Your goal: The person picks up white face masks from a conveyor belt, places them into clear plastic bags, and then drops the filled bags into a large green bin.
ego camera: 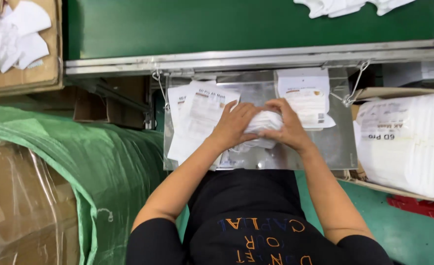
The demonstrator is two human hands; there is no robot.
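Both of my hands press around a stack of white face masks (pixel 265 122) over a shiny metal tray (pixel 337 145) that hangs by wire hooks from the conveyor's rail. My left hand (pixel 234 123) clasps the stack's left side; my right hand (pixel 288 122) wraps its right side and top. Under my left wrist lies a pile of flat printed white packaging bags (pixel 197 118). Another printed bag (pixel 307 98) lies at the tray's back right.
A green conveyor belt (pixel 202 24) runs across the top, with loose white masks (pixel 354 6) on it. A cardboard box of masks (pixel 15 39) stands top left. A box of packed white mask bundles (pixel 413 142) is at right. Green plastic sacking (pixel 79 162) covers cartons at left.
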